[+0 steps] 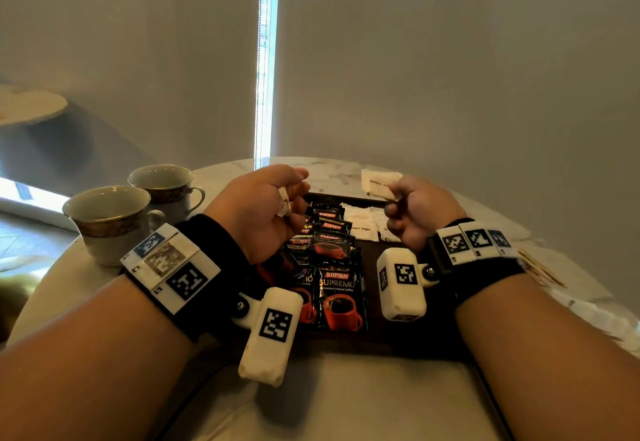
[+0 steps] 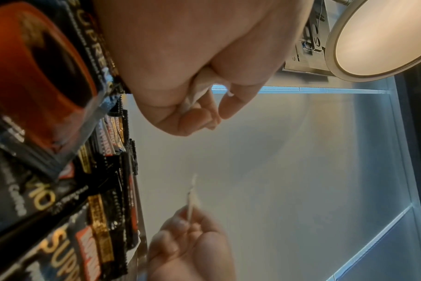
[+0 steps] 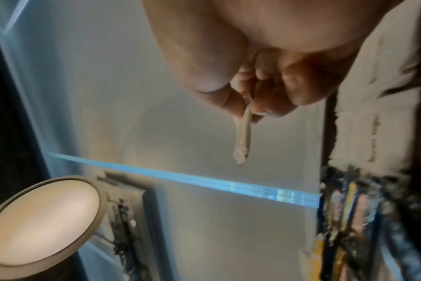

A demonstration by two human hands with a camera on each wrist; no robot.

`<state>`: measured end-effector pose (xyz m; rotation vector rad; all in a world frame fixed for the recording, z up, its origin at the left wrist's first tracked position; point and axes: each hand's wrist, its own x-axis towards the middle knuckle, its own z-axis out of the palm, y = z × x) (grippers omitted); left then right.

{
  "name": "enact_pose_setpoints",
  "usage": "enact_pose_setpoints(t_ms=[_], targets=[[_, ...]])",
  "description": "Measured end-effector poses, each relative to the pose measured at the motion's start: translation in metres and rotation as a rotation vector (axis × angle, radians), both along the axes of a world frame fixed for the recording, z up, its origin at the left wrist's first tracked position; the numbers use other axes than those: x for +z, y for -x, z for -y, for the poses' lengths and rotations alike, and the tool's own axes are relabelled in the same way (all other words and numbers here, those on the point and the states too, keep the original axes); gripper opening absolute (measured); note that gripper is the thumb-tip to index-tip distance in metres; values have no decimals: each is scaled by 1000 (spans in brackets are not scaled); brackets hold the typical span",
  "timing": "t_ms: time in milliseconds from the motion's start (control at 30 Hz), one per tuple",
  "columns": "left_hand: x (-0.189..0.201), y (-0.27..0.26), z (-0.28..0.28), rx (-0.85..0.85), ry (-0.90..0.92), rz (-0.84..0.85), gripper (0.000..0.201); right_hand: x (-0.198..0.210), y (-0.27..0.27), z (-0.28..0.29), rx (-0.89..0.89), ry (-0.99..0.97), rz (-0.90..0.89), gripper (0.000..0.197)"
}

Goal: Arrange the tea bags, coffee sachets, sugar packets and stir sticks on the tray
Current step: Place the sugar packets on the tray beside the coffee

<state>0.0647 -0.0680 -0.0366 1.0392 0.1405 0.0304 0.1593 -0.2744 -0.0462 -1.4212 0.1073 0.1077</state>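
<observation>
Fingers: right hand (image 1: pixel 412 214) pinches a white sugar packet (image 1: pixel 379 182); left hand (image 1: pixel 263 205) curls around a small white packet (image 1: pixel 284 202), both above the tray (image 1: pixel 388 345).
Handling: probably light, limp paper; best held by an edge.
Tray load: coffee sachets (image 1: pixel 337 288) overlapped, more sugar packets (image 1: pixel 358 221) behind.
Views: right wrist shows the held packet edge-on (image 3: pixel 243 136); head alone shows two cups (image 1: pixel 114 219).

I see two gold-banded teacups (image 1: pixel 110 221) (image 1: pixel 166 188) standing close together on the marble bench (image 1: pixel 332 170), left of centre. Grey roller blinds (image 1: pixel 450 60) hang behind, a bright strip of window (image 1: pixel 267 60) between them.
</observation>
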Motion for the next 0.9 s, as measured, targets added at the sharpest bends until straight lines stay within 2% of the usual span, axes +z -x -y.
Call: enact_pose_setpoints(t_ms=[100, 233, 400, 900], targets=[[0, -1, -1, 10, 16, 4, 24, -15, -9, 8, -18, 18, -105, 8], [2, 0, -1, 7, 28, -2, 30, -26, -13, 10, 15, 96, -176, 7], [2, 1, -1, 10, 28, -8, 30, -31, -13, 10, 26, 198, -196, 16], [2, 2, 0, 11, 27, -1, 31, -28, -5, 9, 43, 288, -226, 8]])
